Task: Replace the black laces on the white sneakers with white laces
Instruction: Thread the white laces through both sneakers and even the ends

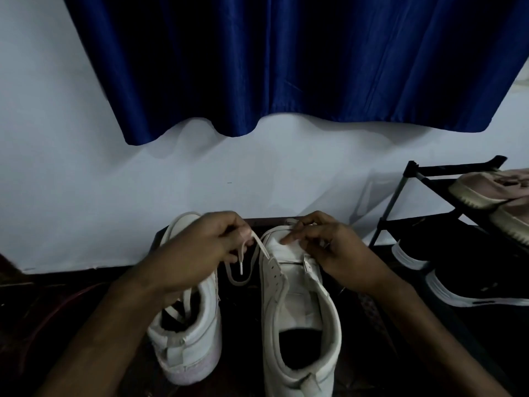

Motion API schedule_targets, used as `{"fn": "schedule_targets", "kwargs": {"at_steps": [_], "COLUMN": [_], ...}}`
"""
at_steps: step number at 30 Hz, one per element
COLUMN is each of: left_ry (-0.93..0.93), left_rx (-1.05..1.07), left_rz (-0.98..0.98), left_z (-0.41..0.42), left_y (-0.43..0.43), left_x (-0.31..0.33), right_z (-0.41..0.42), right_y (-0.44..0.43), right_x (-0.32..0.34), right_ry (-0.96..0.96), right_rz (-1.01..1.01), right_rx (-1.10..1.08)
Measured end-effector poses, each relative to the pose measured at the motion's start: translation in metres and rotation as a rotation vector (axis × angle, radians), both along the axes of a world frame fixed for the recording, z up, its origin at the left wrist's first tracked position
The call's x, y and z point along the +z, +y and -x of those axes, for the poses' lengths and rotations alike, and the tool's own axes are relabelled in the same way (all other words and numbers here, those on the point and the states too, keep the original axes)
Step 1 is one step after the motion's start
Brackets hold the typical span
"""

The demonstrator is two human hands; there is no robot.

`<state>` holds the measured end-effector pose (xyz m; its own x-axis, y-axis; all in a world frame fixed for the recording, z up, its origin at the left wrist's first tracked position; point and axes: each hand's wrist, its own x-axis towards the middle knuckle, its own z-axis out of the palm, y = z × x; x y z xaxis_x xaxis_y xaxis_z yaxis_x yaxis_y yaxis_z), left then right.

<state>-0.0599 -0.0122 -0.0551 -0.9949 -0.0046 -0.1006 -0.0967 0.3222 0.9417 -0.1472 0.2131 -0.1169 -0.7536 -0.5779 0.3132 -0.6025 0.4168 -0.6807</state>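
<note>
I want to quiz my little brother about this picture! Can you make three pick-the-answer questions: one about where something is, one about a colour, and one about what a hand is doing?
1. Where does the shoe rack stand?
A) right of the white sneakers
B) left of them
C) between them

2. What colour is the curtain?
A) red
B) green
C) blue

3. What is the left hand doing?
A) lying flat on the floor
B) pinching the white lace
C) holding a black shoe

Answers:
1 A, the rack sits at the right edge.
2 C, its folds are deep blue.
3 B, the lace runs out from its grip.
</note>
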Motion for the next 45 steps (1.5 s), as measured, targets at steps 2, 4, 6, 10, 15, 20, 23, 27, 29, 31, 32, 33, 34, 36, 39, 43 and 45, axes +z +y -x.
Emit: {"fn": "schedule_targets", "kwargs": {"at_steps": [2, 4, 6, 10, 15, 20, 23, 27, 29, 31, 32, 33, 34, 36, 39, 43, 45], "left_ry": [-0.018, -0.042, -0.051, 0.044, 0.267, 0.288, 0.242, 0.157, 0.173, 0.214, 0.249, 0.272, 0.262, 0.188, 0.118, 0.099, 0.109], "left_rx": [0.032, 0.018, 0.033, 0.116, 0.138, -0.083, -0.002, -0.021, 0.014, 0.095, 0.138, 0.169, 0.181, 0.163, 0.084, 0.033, 0.032], "left_rz": [-0.19, -0.302, -0.415, -0.817, -0.425, 0.775, 0.903, 0.682, 0.422, 0.305, 0.315, 0.391, 0.513, 0.766, 0.931, 0.932, 0.955], "left_z": [-0.004, -0.007, -0.006, -0.003, 0.002, 0.001, 0.001, 0.006, 0.005, -0.002, -0.006, -0.01, -0.013, -0.015, -0.012, -0.005, -0.003], "left_y": [0.0, 0.007, 0.015, 0.017, 0.003, 0.017, 0.022, 0.017, 0.012, 0.004, -0.001, -0.007, -0.01, -0.003, 0.02, 0.032, 0.03], "left_x": [0.005, 0.007, 0.005, 0.009, 0.009, -0.022, -0.02, -0.018, -0.008, 0.009, 0.017, 0.023, 0.026, 0.028, 0.016, 0.0, -0.003], "right_z": [0.001, 0.002, 0.003, 0.004, 0.006, 0.007, 0.007, 0.008, 0.008, 0.008, 0.008, 0.009, 0.009, 0.008, 0.007, 0.008, 0.008], "right_y": [0.0, 0.0, -0.002, -0.002, 0.001, 0.002, 0.002, 0.003, 0.003, 0.003, 0.003, 0.003, 0.003, 0.004, 0.004, 0.004, 0.004], "right_x": [-0.001, -0.001, -0.001, -0.003, -0.002, -0.003, -0.005, -0.006, -0.007, -0.006, -0.006, -0.005, -0.005, -0.005, -0.004, -0.002, -0.002], "right_ry": [0.021, 0.029, 0.029, 0.066, 0.035, 0.039, 0.051, 0.054, 0.056, 0.047, 0.044, 0.046, 0.048, 0.043, 0.051, 0.059, 0.055], "right_rz": [-0.016, -0.009, -0.009, -0.04, -0.051, -0.059, -0.072, -0.055, -0.067, -0.073, -0.069, -0.065, -0.067, -0.074, -0.076, -0.092, -0.089], "right_rx": [-0.006, -0.009, -0.009, 0.0, 0.006, 0.015, 0.02, 0.015, 0.013, 0.012, 0.014, 0.016, 0.017, 0.015, 0.014, 0.02, 0.022]}}
